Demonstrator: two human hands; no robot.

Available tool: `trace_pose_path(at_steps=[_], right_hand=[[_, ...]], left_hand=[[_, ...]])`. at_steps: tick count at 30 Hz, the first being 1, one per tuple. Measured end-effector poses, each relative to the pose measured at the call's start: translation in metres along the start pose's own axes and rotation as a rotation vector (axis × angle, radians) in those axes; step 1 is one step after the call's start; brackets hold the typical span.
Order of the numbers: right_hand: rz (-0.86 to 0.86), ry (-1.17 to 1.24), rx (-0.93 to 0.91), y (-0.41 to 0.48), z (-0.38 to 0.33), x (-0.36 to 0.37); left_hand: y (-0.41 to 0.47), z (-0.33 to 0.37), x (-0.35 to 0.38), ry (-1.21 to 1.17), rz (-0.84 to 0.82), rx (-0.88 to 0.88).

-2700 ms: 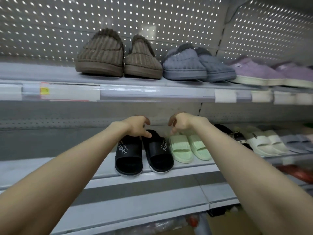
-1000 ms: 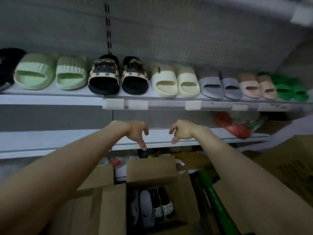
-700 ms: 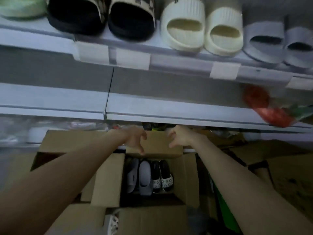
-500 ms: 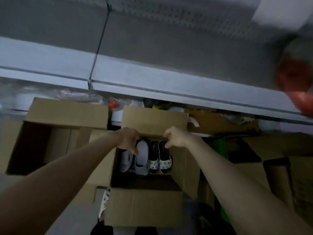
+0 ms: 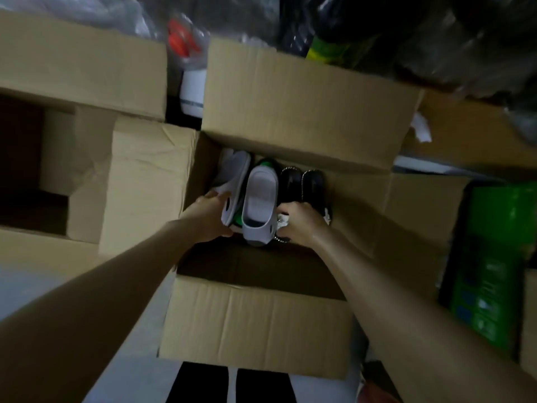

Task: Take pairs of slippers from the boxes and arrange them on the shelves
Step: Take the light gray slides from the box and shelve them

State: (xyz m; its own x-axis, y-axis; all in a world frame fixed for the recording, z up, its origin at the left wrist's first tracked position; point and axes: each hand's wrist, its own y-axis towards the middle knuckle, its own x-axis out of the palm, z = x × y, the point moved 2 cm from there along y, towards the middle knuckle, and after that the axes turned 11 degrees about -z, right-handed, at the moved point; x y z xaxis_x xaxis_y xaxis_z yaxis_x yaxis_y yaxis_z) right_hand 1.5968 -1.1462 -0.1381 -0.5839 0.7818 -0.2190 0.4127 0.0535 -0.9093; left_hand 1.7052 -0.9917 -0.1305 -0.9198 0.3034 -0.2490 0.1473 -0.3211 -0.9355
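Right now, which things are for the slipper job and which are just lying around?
For the job: open brown cardboard box, pale grey moulded slippers, one gripped by left hand, black studded slippers gripped by right hand, green slipper.
Just lying about: green printed pack, white tub, shiny dark plastic bags.

green packaging point(image 5: 494, 266) at right, white container point(image 5: 191, 91) and dark plastic bags point(image 5: 436, 39) up top

Dim light, pale grey floor point(image 5: 26, 283), green package point(image 5: 494, 257) right, plastic-wrapped clutter point(image 5: 436, 39) behind.
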Motion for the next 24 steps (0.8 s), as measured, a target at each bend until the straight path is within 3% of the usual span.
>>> trace_pose_path(at_steps=[11,14,18,21,24], right_hand=[[-0.018,0.1,-0.025,0.102,0.028,0.073],[0.045,0.045,-0.007,0.116,0.034,0.082],[0.16,-0.096,-0.039,0.129,0.041,0.089],[0.204,-0.158,-0.1,0.133,0.039,0.096],[0.139,-0.11,-0.092,0.135,0.04,0.103]], left_hand=[[0.106,-0.043,0.032,-0.022,0.062,-0.001],[0.121,-0.046,0.037,0.091,0.105,-0.005],[0.132,-0.05,0.037,0.06,0.217,0.014],[0.137,-0.054,0.043,0.083,0.154,0.017],[0.133,-0.053,0.05,0.117,0.082,0.013]])
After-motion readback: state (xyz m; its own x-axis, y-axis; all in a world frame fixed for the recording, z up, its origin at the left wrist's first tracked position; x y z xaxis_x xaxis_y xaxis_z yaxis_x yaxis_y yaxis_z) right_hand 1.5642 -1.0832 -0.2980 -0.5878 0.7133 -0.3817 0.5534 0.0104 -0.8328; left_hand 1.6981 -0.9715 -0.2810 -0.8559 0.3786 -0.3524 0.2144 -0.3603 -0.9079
